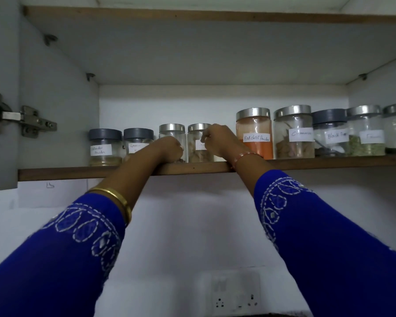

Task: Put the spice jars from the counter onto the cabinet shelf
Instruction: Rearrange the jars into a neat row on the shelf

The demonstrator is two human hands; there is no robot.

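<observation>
Where hands [169,148] reach: ginger-filled jar [199,144].

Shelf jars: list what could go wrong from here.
1. The jars stand near the shelf front edge; a nudge from the left hand could tip the steel-lid jar off.
2. The right hand covers the ginger jar; its grip is hidden, so it may slip.
3. The red chilli jar stands close to the right wrist and could be bumped.

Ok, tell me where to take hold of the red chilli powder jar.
Grip the red chilli powder jar around its glass body below the steel lid, coming from the open front of the shelf. It stands upright, and the cinnamon jar crowds its right side.
</observation>
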